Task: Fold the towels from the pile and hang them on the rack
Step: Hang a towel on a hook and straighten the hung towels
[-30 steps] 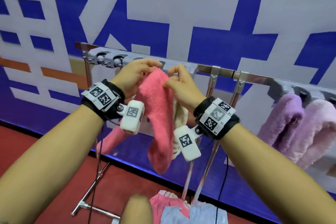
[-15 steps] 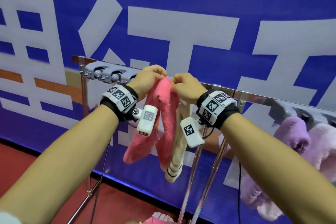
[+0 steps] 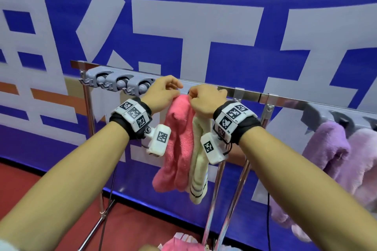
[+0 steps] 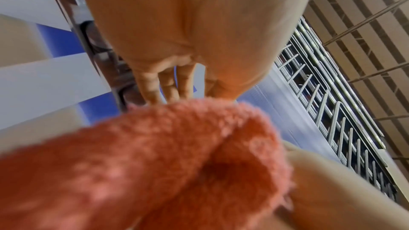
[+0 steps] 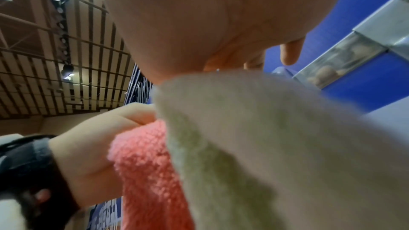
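Observation:
A folded pink towel (image 3: 179, 140) hangs down from my two hands just below the metal rack bar (image 3: 251, 96). My left hand (image 3: 163, 91) pinches its top left corner and my right hand (image 3: 204, 100) pinches its top right. A cream towel (image 3: 199, 171) with dark stripes hangs close behind the pink one, under my right hand. In the left wrist view the pink towel (image 4: 155, 163) fills the lower frame below my curled fingers (image 4: 168, 86). The right wrist view shows the cream towel (image 5: 265, 137) against the pink towel (image 5: 150, 172).
Grey clip holders (image 3: 118, 83) sit on the bar's left end. Purple and pale pink towels (image 3: 334, 149) hang on the right. Slanted chrome legs (image 3: 230, 193) stand below, over a red floor. A pile of pink and blue towels (image 3: 179, 244) lies at the bottom edge.
Both hands have risen with the pink towel from chest height up to the rack bar and drawn closer together. The towel now hangs narrower, next to the cream one.

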A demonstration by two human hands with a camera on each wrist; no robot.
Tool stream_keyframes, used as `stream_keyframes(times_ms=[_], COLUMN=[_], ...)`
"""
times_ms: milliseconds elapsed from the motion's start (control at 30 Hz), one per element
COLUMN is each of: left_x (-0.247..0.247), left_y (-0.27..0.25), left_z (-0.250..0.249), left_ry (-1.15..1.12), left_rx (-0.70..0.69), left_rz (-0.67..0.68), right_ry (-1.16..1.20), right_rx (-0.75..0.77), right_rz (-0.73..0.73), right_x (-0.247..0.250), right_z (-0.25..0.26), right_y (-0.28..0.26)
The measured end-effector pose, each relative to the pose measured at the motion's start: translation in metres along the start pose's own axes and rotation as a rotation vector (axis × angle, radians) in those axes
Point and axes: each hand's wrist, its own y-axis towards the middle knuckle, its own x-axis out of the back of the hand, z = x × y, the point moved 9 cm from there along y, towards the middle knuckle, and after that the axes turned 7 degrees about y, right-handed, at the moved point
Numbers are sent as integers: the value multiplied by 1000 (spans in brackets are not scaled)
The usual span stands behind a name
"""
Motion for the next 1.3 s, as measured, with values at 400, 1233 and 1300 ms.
stream_keyframes(times_ms=[400,1233,1300], left_x=[-19,-4,-7], left_y=[-67,-40,-39], left_z=[24,-27,-24], left_ry=[129,408,409], left_rx=[-103,-69,-65], left_rz=[-3,-176,-111], right_ry=[118,-52,-81], right_rx=[-92,-61,-37], right_rz=[-48,-130,-150], right_x=[-1,-1,-3], right_z=[-4,11,14], right_y=[-2,-28,-28])
